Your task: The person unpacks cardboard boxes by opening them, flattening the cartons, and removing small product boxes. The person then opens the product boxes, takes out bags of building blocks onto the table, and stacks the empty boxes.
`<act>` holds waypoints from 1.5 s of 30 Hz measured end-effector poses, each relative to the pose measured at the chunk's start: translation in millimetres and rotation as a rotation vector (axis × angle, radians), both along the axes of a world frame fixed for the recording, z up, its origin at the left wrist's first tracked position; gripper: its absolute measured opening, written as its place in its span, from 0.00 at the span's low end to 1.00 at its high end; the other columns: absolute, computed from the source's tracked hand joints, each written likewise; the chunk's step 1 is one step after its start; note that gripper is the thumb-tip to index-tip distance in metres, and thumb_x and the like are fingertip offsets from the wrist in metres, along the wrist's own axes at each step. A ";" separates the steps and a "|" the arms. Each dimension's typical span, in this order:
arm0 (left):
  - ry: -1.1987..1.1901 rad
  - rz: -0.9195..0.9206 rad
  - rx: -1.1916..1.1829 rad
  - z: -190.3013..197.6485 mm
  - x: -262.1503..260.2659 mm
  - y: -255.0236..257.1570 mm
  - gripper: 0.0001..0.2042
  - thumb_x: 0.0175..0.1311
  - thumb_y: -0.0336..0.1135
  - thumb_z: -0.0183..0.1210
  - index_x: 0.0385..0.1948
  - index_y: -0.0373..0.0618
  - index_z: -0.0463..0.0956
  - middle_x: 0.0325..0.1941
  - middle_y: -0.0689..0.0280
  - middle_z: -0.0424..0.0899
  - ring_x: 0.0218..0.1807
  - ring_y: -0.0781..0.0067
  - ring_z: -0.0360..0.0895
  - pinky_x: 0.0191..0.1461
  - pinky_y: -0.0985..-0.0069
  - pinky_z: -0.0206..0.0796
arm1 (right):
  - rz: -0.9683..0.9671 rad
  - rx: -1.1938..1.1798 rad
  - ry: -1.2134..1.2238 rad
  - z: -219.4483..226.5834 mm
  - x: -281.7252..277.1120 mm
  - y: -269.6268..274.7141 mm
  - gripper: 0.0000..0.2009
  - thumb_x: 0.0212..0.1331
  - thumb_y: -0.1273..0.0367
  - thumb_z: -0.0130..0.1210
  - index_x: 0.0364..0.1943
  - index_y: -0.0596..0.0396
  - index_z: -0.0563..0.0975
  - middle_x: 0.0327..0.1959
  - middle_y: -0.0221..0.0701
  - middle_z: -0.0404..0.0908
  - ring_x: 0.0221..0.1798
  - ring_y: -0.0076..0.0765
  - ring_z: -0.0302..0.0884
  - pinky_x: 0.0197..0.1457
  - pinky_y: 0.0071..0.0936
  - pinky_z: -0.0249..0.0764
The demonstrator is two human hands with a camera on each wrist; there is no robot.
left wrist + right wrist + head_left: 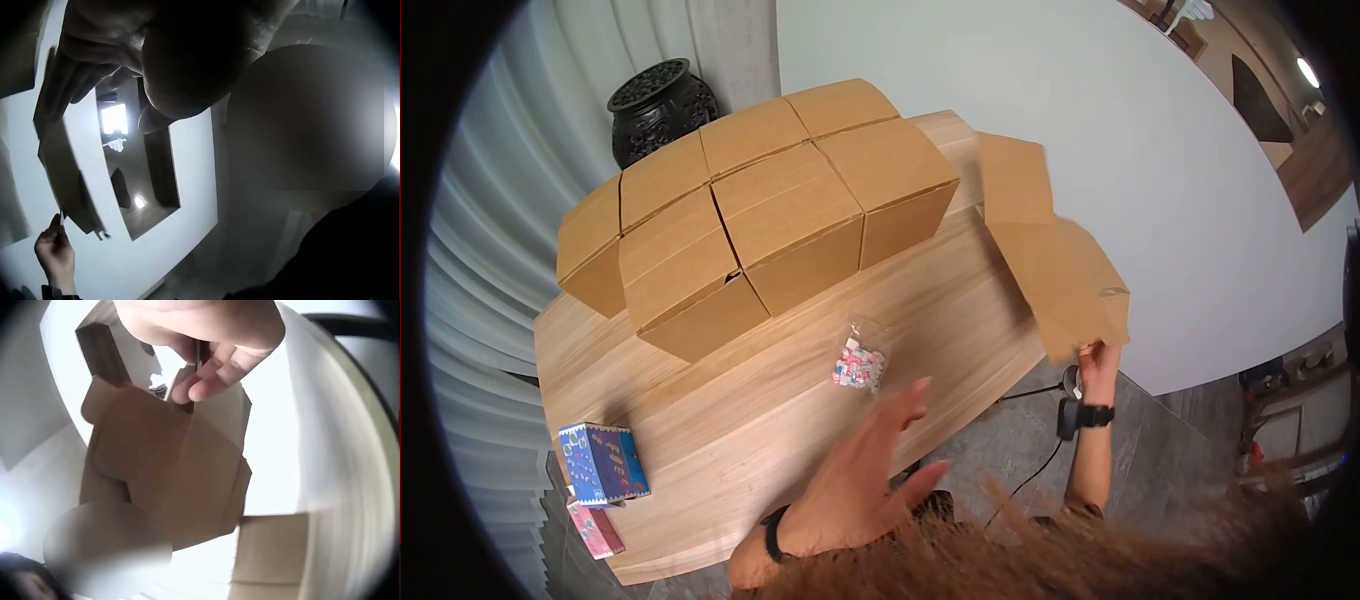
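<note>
My right hand (1100,362) pinches the lower edge of an unfolded brown cardboard box (1060,285), held up at the right side of the table. In the right wrist view, fingers (215,378) and thumb grip the cardboard (162,450), whose creases and side flaps show. My left hand (850,490) hovers over the table's front with fingers spread, holding nothing. Just beyond its fingertips lies a clear plastic bag (862,362) of small pink and white pieces. The left wrist view shows the left palm (181,62) dark and close to the camera.
Several closed cardboard boxes (790,200) stand in two rows across the back of the wooden table (730,420). At the left edge are a blue printed box (600,465) and a pink box (595,528). A black carved stool (662,108) stands behind. Cables (1040,470) hang at the right.
</note>
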State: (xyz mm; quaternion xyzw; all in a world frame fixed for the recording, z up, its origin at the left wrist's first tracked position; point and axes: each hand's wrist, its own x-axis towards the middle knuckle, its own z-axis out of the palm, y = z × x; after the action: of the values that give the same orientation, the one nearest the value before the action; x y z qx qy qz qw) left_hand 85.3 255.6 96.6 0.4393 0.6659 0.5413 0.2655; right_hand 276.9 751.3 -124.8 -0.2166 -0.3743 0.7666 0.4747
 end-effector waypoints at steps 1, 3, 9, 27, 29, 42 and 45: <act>0.008 0.041 -0.038 -5.3 -1.3 -9.5 0.36 0.70 0.32 0.65 0.76 0.38 0.56 0.71 0.46 0.73 0.67 0.47 0.77 0.70 0.59 0.69 | -0.004 0.000 -0.006 -1.4 0.5 18.5 0.12 0.71 0.68 0.59 0.53 0.58 0.79 0.43 0.30 0.87 0.39 0.32 0.85 0.42 0.29 0.82; 0.016 0.081 -0.077 -13.7 -0.8 -23.8 0.35 0.70 0.33 0.65 0.75 0.37 0.57 0.67 0.44 0.75 0.65 0.47 0.78 0.66 0.59 0.72 | -0.063 -0.020 -0.442 2.6 -10.9 43.8 0.08 0.68 0.73 0.60 0.48 0.57 0.80 0.38 0.30 0.86 0.33 0.23 0.83 0.33 0.22 0.78; -0.197 0.273 -0.108 -34.4 3.8 -51.0 0.32 0.67 0.25 0.63 0.72 0.36 0.62 0.66 0.49 0.77 0.63 0.58 0.80 0.65 0.63 0.73 | 0.071 0.114 -1.079 51.8 -45.2 48.8 0.14 0.68 0.66 0.62 0.50 0.61 0.79 0.37 0.38 0.87 0.31 0.35 0.84 0.35 0.35 0.81; -0.267 0.766 0.053 -161.8 7.7 -148.7 0.27 0.75 0.32 0.58 0.72 0.36 0.62 0.63 0.53 0.78 0.57 0.62 0.82 0.67 0.65 0.70 | 0.006 1.507 -1.760 63.4 -189.0 -36.2 0.40 0.69 0.33 0.43 0.78 0.40 0.64 0.77 0.73 0.48 0.81 0.82 0.41 0.76 0.79 0.43; -0.211 0.768 0.042 -166.9 10.9 -149.7 0.27 0.75 0.33 0.58 0.72 0.36 0.62 0.63 0.54 0.78 0.56 0.63 0.82 0.66 0.65 0.71 | 0.153 1.482 -1.791 71.0 -197.9 -32.1 0.41 0.69 0.32 0.40 0.78 0.40 0.64 0.78 0.73 0.44 0.82 0.84 0.36 0.76 0.82 0.40; -0.275 0.773 0.060 -196.6 15.5 -172.1 0.24 0.76 0.34 0.58 0.69 0.36 0.64 0.61 0.53 0.81 0.54 0.65 0.83 0.63 0.69 0.72 | 0.120 1.546 -1.777 73.4 -270.2 -34.8 0.41 0.71 0.33 0.38 0.77 0.46 0.66 0.81 0.71 0.40 0.84 0.79 0.32 0.78 0.78 0.36; -0.416 0.818 0.115 -222.2 14.2 -185.0 0.24 0.76 0.35 0.59 0.68 0.35 0.65 0.61 0.52 0.82 0.54 0.65 0.83 0.62 0.70 0.74 | 0.102 1.682 -1.787 66.2 -293.2 -29.7 0.44 0.72 0.33 0.37 0.79 0.52 0.61 0.82 0.64 0.41 0.85 0.74 0.33 0.81 0.73 0.37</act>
State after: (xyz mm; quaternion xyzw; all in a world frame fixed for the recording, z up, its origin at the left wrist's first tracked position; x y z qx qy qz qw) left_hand 99.5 70.5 -125.6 0.0365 0.6860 0.7143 0.1332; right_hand -16.4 721.7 -58.7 -0.2771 -0.9540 -0.1137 0.0127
